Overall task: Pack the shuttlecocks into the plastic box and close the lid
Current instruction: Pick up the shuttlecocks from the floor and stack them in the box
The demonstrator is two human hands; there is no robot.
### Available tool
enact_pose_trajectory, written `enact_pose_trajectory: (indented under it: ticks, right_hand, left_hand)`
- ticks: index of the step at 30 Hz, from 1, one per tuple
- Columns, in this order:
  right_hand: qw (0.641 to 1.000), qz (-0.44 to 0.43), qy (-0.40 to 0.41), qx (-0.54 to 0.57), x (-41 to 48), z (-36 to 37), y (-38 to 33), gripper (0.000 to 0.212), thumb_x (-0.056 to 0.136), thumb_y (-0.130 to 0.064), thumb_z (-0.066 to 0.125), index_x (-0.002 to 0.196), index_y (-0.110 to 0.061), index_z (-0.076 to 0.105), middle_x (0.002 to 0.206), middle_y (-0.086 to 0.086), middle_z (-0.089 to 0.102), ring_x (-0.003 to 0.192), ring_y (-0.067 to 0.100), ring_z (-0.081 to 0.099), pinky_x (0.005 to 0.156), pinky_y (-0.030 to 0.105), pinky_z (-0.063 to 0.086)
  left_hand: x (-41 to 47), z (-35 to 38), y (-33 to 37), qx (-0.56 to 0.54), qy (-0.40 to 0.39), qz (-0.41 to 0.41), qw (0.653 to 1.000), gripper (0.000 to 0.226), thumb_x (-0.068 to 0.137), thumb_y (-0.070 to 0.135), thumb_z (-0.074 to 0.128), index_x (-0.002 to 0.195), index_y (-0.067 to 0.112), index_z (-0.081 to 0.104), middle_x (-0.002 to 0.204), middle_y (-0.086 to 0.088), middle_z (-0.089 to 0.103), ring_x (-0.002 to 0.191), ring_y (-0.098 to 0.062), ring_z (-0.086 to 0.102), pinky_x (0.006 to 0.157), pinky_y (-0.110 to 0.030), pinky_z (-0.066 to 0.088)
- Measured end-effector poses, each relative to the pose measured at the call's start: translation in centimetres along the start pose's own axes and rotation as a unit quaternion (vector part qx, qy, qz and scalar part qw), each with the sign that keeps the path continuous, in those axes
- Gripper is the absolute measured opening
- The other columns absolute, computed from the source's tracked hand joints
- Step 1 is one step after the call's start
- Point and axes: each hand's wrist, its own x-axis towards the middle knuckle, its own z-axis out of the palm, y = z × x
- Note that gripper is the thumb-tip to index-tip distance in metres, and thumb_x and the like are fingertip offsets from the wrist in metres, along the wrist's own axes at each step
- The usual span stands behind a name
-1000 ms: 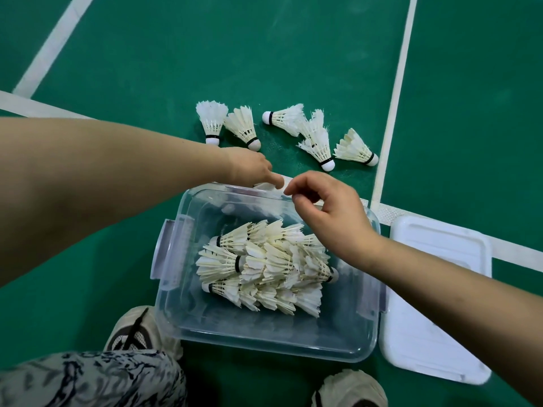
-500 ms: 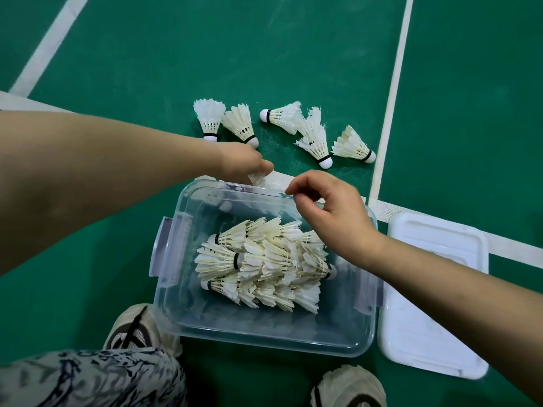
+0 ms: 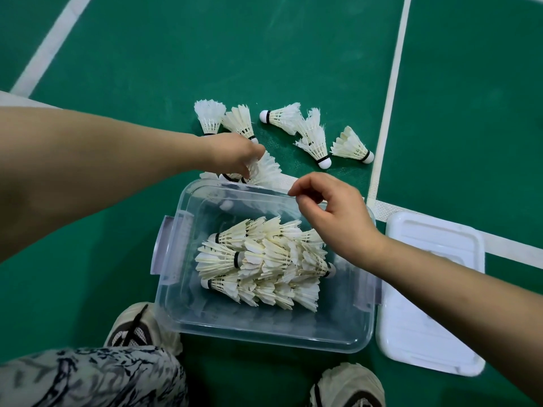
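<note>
A clear plastic box (image 3: 176, 289) sits on the green court floor with nested rows of white shuttlecocks (image 3: 261, 259) lying inside. Just beyond the box's far rim, my left hand (image 3: 232, 155) is shut on a white shuttlecock (image 3: 266, 170) whose feathers fan out to the right of my fingers. My right hand (image 3: 332, 212) hovers over the box's far right corner with fingers curled and nothing in it. Several loose shuttlecocks (image 3: 314, 139) lie on the floor further away. The white lid (image 3: 432, 295) lies flat to the right of the box.
White court lines (image 3: 390, 83) cross the green floor beyond and to the right of the box. My two shoes (image 3: 138, 327) and a patterned trouser leg (image 3: 88, 377) are at the near edge, right against the box.
My left hand has moved away from the box rim to the floor and closed on a shuttlecock there. My right hand has stayed over the far right corner.
</note>
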Motion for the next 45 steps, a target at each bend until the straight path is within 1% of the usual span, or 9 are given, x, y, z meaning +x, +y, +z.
enact_pose_trajectory:
  ticks: [10, 16, 20, 26, 32, 35, 38, 40, 45]
  right_hand:
    - [1.0, 0.011, 0.02, 0.009, -1.8, -0.9, -0.3, 0.022, 0.085, -0.006, 0.053, 0.082, -0.027, 0.061, 0.082, -0.005, 0.062, 0.072, 0.007, 0.052, 0.071, 0.029, 0.046]
    - [0.998, -0.013, 0.055, -0.001, -1.7, -1.8, -1.3, 0.032, 0.085, -0.007, 0.055, 0.084, -0.038, 0.052, 0.084, -0.014, 0.054, 0.072, 0.003, 0.05, 0.066, 0.015, 0.043]
    - [0.996, -0.052, 0.071, -0.029, -1.1, -2.0, -2.5, 0.027, 0.082, -0.021, 0.058, 0.101, -0.035, 0.046, 0.098, -0.022, 0.042, 0.08, 0.001, 0.05, 0.068, 0.013, 0.043]
    - [0.993, -0.082, 0.029, -0.08, -0.9, -0.3, -3.3, 0.044, 0.077, -0.038, 0.061, 0.117, -0.025, 0.049, 0.11, -0.009, 0.035, 0.086, 0.003, 0.044, 0.079, 0.026, 0.044]
    - [0.989, -0.084, 0.051, -0.112, -1.3, 0.3, -2.4, 0.032, 0.079, -0.049, 0.053, 0.093, -0.023, 0.066, 0.087, -0.007, 0.037, 0.084, 0.013, 0.042, 0.066, 0.021, 0.035]
    - [0.989, -0.079, 0.036, -0.118, -2.3, 1.1, -2.2, 0.03, 0.077, -0.049, 0.057, 0.088, -0.025, 0.069, 0.076, -0.011, 0.038, 0.079, 0.013, 0.043, 0.064, 0.018, 0.033]
    - [0.997, -0.029, -0.012, -0.068, -3.0, 1.6, -1.9, 0.026, 0.077, -0.045, 0.058, 0.086, -0.025, 0.072, 0.067, -0.014, 0.044, 0.069, 0.008, 0.049, 0.06, 0.023, 0.034]
    - [0.998, -0.011, -0.021, -0.054, -3.1, 2.0, -1.5, 0.027, 0.079, -0.043, 0.056, 0.073, -0.02, 0.07, 0.061, -0.012, 0.045, 0.062, 0.004, 0.048, 0.056, 0.024, 0.033]
    - [0.997, 0.052, -0.059, -0.017, -2.3, 3.2, -0.6, 0.042, 0.088, -0.032, 0.057, 0.056, -0.007, 0.049, 0.054, 0.004, 0.047, 0.055, 0.016, 0.044, 0.055, 0.03, 0.033]
  left_hand:
    - [-3.7, -5.0, 1.2, -0.062, 0.136, -0.055, 0.987, 0.028, 0.081, 0.019, 0.065, 0.099, 0.004, 0.049, 0.095, -0.019, 0.064, 0.077, -0.028, 0.051, 0.065, -0.033, 0.038]
    - [-8.2, -8.8, 3.6, -0.072, 0.226, -0.051, 0.97, 0.031, 0.08, 0.023, 0.067, 0.101, 0.007, 0.05, 0.096, -0.018, 0.064, 0.079, -0.029, 0.052, 0.067, -0.033, 0.038]
    - [-11.7, -9.2, 5.5, -0.058, 0.223, -0.038, 0.972, 0.028, 0.08, 0.024, 0.067, 0.098, 0.011, 0.049, 0.09, -0.013, 0.064, 0.072, -0.024, 0.044, 0.063, -0.03, 0.031]
    - [-13.3, -7.5, 7.8, -0.063, 0.147, 0.012, 0.987, 0.031, 0.076, 0.028, 0.07, 0.096, 0.013, 0.051, 0.075, 0.0, 0.055, 0.067, -0.021, 0.042, 0.059, -0.029, 0.027]
    - [-12.9, -6.1, 7.8, -0.073, 0.083, 0.02, 0.994, 0.034, 0.075, 0.034, 0.069, 0.091, 0.022, 0.041, 0.062, 0.014, 0.04, 0.063, -0.016, 0.038, 0.052, -0.029, 0.024]
    - [-13.0, -5.3, 7.6, -0.075, 0.054, 0.029, 0.995, 0.034, 0.077, 0.033, 0.068, 0.089, 0.029, 0.037, 0.063, 0.013, 0.044, 0.058, -0.007, 0.041, 0.053, -0.012, 0.031]
    - [-13.0, -4.8, 7.2, -0.077, 0.052, 0.021, 0.995, 0.038, 0.079, 0.032, 0.066, 0.11, 0.028, 0.044, 0.07, 0.004, 0.056, 0.057, -0.005, 0.044, 0.052, -0.016, 0.03]
    - [-12.9, -4.7, 7.0, -0.073, 0.063, 0.008, 0.995, 0.052, 0.081, 0.031, 0.064, 0.125, 0.031, 0.038, 0.081, -0.003, 0.063, 0.063, -0.014, 0.047, 0.056, -0.029, 0.03]
    - [-12.8, -5.1, 6.7, -0.075, 0.104, 0.005, 0.992, 0.054, 0.084, 0.028, 0.062, 0.13, 0.03, 0.036, 0.094, -0.005, 0.065, 0.075, -0.015, 0.048, 0.064, -0.027, 0.031]
